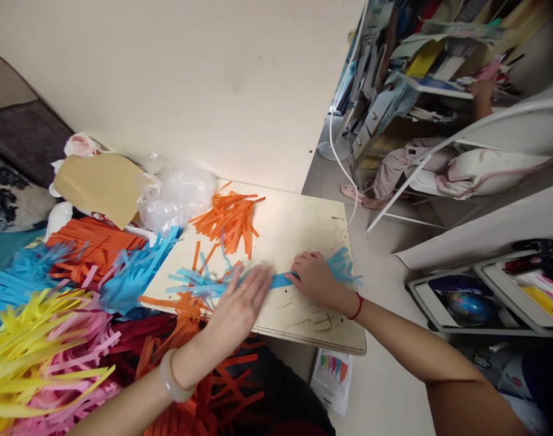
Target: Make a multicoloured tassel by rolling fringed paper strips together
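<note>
A blue tissue-paper tassel (282,280) lies across the small wooden board (299,224), twisted narrow in its middle, with cut fringe fanning out at both ends. My left hand (240,306) rests flat over its left part, fingers stretched out. At the other side my right hand (317,281) has its fingers curled round the paper, thumb on the narrow strip and fringe showing past the knuckles. Behind my left hand an orange tissue tassel (233,219) is spread on the board. Some loose orange strips lie under the blue fringe.
Yellow fringe (29,357), pink fringe (83,339) and more blue fringe (138,272) pile up at the left. A clear plastic bag (179,194) and brown paper (99,184) lie behind. A printed packet (331,375) is below the board. Another person sits beyond a white chair (498,166).
</note>
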`<state>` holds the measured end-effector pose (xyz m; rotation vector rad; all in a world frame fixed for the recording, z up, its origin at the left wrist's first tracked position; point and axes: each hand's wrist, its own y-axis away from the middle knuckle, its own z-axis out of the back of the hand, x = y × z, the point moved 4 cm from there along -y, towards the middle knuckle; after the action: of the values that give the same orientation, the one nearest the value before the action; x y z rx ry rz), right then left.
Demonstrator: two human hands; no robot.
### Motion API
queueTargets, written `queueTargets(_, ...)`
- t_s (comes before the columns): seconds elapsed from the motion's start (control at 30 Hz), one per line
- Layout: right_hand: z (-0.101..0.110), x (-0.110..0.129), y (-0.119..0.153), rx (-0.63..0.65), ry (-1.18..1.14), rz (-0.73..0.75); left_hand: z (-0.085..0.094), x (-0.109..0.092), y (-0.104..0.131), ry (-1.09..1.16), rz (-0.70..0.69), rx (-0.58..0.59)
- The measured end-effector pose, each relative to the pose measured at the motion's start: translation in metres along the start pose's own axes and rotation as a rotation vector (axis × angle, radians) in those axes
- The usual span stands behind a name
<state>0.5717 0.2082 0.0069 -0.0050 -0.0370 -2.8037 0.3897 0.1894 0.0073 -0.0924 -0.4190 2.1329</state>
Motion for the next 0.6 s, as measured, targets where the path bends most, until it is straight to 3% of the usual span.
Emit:
queueTargets(0.07,0.0,0.001,0.001,-0.009,0.004,0.0,-0.005,-0.018,0.004,-0.011,-0.103,0.005)
queueTargets(0.13,0.0,0.0,0.001,-0.017,0.003,-0.002,-0.014,-0.027,0.009,-0.02,-0.095,0.035)
queueTargets(0.33,0.0,0.004,0.006,-0.084,0.037,-0.027,-0.03,-0.027,0.014,0.055,-0.021,0.045)
queueTargets(0.47,-0.007,0.039,0.023,-0.29,0.036,0.202,-0.03,-0.024,0.012,0.112,-0.01,0.068)
queueTargets(0.53,-0.017,0.052,0.034,-0.288,0.0,0.303,-0.03,-0.021,0.013,0.117,-0.008,0.08)
queueTargets(0.6,-0.026,0.052,0.044,-0.248,-0.006,0.297,-0.031,-0.018,0.013,0.107,-0.04,0.086)
